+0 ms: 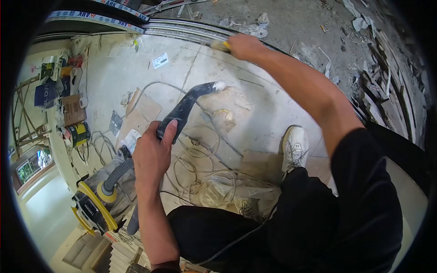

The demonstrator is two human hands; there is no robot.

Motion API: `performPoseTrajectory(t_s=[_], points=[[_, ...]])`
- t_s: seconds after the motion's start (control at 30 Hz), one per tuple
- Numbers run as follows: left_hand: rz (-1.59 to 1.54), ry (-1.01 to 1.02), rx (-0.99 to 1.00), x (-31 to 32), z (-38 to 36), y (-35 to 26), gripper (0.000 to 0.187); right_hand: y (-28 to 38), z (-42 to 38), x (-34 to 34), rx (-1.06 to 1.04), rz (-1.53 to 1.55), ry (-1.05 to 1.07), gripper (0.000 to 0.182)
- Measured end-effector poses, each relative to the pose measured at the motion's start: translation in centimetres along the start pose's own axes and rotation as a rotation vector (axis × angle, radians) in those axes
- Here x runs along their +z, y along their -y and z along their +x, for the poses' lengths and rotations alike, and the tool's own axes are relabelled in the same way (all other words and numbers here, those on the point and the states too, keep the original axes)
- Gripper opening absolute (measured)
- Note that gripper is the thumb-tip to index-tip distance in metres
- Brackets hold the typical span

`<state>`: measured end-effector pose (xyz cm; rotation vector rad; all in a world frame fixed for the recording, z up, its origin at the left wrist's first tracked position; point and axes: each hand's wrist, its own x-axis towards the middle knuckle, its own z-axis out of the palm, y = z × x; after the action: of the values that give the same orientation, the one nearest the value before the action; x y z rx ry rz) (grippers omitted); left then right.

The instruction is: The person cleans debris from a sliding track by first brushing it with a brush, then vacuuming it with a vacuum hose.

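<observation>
Your left hand [152, 152] gripped the vacuum nozzle [184, 109]; your right hand [243, 46] clasped a yellow-handled tool [221, 46]. Keeping the nozzle tip near the tool seemed wise.

Strong daylight floods the pale floor [255, 104], brightest toward nine o'clock, where the lower-left corner washes out to glare. Shadows are soft and short. Heavy fisheye bending curves straight lines near the rim, and a black vignette rings the view. The centre is fairly sharp; the edges smear.
</observation>
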<state>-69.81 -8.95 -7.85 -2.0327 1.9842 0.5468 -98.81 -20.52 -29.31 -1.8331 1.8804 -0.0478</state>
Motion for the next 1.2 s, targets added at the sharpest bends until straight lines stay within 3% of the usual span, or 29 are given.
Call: performPoseTrajectory(t_s=[0.07, 0.17, 0.27, 0.3, 0.33, 0.4, 0.57, 0.7, 0.87, 0.93, 1.0, 1.1, 1.2], points=[[-0.03, -0.001, 0.036, 0.5, 0.3, 0.7, 0.064, -4.2, -6.5, 0.1, -0.074, -0.134, 0.05, 0.023], [-0.043, 0.032, -0.005, 0.9, 0.8, 0.8, 0.064, -12.0, -17.3, 2.4, 0.088, -0.202, 0.084, 0.038], [-0.079, -0.03, 0.028, 1.4, 0.7, 0.5, 0.063, -14.5, -24.2, 3.7, 0.211, -0.175, 0.13, 0.04], [-0.083, -0.098, 0.04, 1.7, 1.0, 0.2, 0.063, -15.0, -24.5, 5.4, 0.199, -0.113, -0.003, 0.041], [-0.079, -0.101, 0.048, 2.0, 1.4, 0.0, 0.063, -15.4, -24.6, 6.4, 0.183, -0.05, -0.137, 0.042], [-0.145, -0.059, 0.01, 2.1, 2.2, -0.4, 0.063, -12.0, -19.5, 7.1, 0.268, 0.018, -0.212, 0.04], [-0.133, -0.038, -0.013, 1.6, 2.3, -2.1, 0.064, -2.0, -3.3, 3.5, 0.089, 0.153, -0.094, 0.031], [-0.052, -0.105, -0.018, 1.7, 1.5, -2.2, 0.063, 0.9, 3.3, 2.2, 0.045, 0.088, -0.078, 0.031], [-0.112, -0.114, -0.037, 0.4, 0.2, -0.3, 0.061, -4.5, -5.8, 2.1, 0.03, -0.018, -0.012, 0.031], [-0.146, -0.108, -0.042, -0.3, -0.6, 0.2, 0.06, -8.6, -12.2, 3.1, 0.085, -0.03, -0.079, 0.045], [-0.126, -0.123, -0.105, -0.7, -1.6, 0.7, 0.059, -9.3, -18.1, 1.7, 0.157, -0.053, -0.004, 0.049], [-0.134, -0.146, -0.084, -0.3, -1.9, 1.7, 0.058, -10.9, -18.4, 4.6, 0.107, -0.11, 0.0, 0.051], [-0.119, -0.114, -0.105, -0.5, -1.7, 0.9, 0.057, -6.4, -10.7, 4.5, 0.025, -0.028, 0.024, 0.041]])
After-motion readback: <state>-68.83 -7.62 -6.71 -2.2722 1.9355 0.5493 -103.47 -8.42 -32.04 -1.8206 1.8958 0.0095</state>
